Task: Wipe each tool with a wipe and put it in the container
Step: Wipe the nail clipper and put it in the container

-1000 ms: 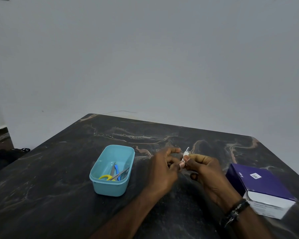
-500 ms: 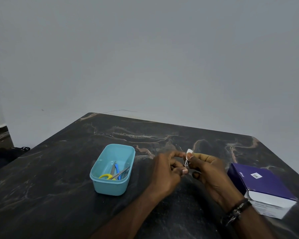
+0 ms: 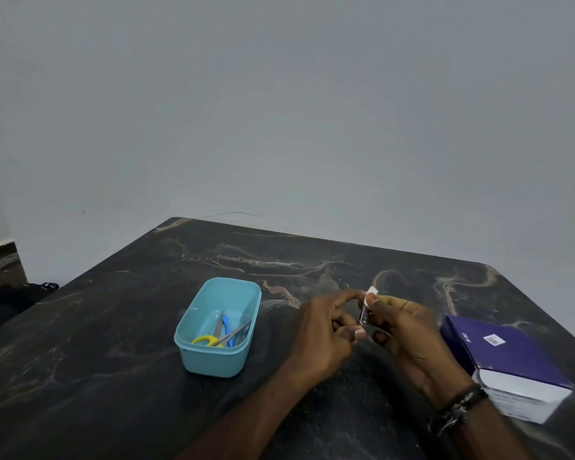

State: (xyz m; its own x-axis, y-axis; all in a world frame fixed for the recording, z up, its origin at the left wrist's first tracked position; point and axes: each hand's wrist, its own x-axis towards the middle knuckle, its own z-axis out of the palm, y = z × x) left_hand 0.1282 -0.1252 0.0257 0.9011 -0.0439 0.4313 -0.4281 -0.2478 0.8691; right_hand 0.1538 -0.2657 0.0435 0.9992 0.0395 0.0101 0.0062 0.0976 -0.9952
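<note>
Above the dark marble table, my two hands meet around a small metal tool that looks like a nail clipper. My left hand pinches its lower end with curled fingers. My right hand pinches a small white wipe against the tool's upper part. To the left stands a light blue container. Inside it lie yellow-handled scissors, a blue-handled tool and a thin metal tool.
A purple and white box lies at the right, close to my right wrist. The table ends at a grey wall behind. A dark bag sits on the floor past the left edge.
Both hands have shifted slightly right and the tool now stands more upright between them. The wipe has slid toward its upper end.
</note>
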